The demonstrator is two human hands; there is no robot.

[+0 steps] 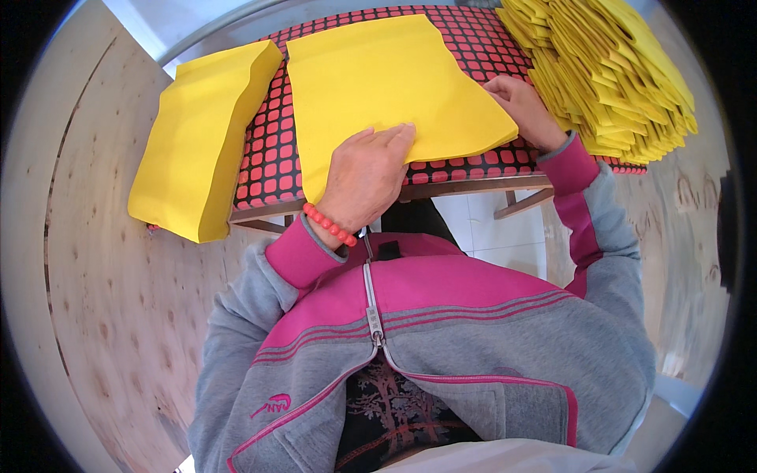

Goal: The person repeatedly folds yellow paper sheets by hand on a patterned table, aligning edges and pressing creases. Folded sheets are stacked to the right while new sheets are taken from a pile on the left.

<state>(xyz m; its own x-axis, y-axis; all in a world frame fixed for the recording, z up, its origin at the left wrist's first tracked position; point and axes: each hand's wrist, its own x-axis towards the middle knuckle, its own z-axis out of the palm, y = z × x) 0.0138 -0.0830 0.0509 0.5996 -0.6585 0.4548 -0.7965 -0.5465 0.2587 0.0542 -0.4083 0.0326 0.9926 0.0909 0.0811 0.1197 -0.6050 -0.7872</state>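
Observation:
A broad stack of yellow cloth-like sheets (371, 87) lies in the middle of the table, its near right corner reaching toward the table's edge. My left hand (367, 169), with a red bead bracelet at the wrist, rests flat on the stack's near part, fingers stretched out. At the right edge of the stack, my right hand (520, 106) has its thumb and fingers closed on the border of the yellow sheets. Its fingertips are partly hidden, so how many sheets they hold cannot be made out.
A thick, neat yellow stack (193, 126) sits at the table's left end, overhanging the near edge. On the right rises a tall pile of folded yellow pieces (607, 79). The table (272, 169) has a red and black checked cover. A wooden board (102, 276) stands at left.

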